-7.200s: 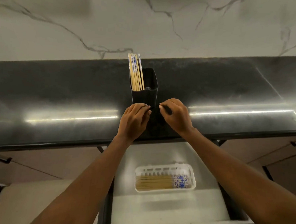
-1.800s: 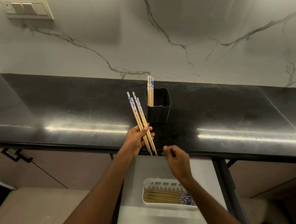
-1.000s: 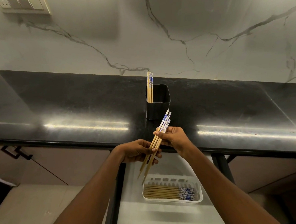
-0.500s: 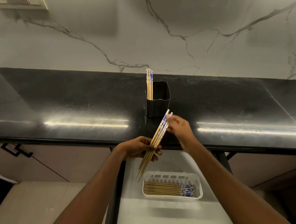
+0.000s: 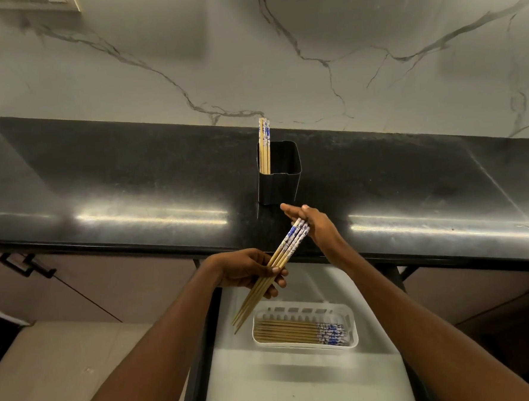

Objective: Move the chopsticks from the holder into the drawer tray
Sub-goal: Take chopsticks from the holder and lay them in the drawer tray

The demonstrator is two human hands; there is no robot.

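- Done so far: a row of chopsticks (image 5: pixel 296 333) lying flat inside the tray (image 5: pixel 353 317).
- Just above the tray's left end: left hand (image 5: pixel 245 268) curled round a slanted bundle (image 5: pixel 279 258); right hand (image 5: pixel 317 225) flat, straight fingers against the bundle's patterned tops.
- Beyond the tray, upright in the holder (image 5: pixel 279 187): a few last sticks (image 5: pixel 264 144), not yet moved.

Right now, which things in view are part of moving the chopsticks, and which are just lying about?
Part of the job: bundle of chopsticks gripped by the left hand, right hand touching its blue ends; black holder with more chopsticks standing in it; white tray in the open drawer, holding laid chopsticks.
Just lying about: wall switch plate, cabinet handle, countertop.
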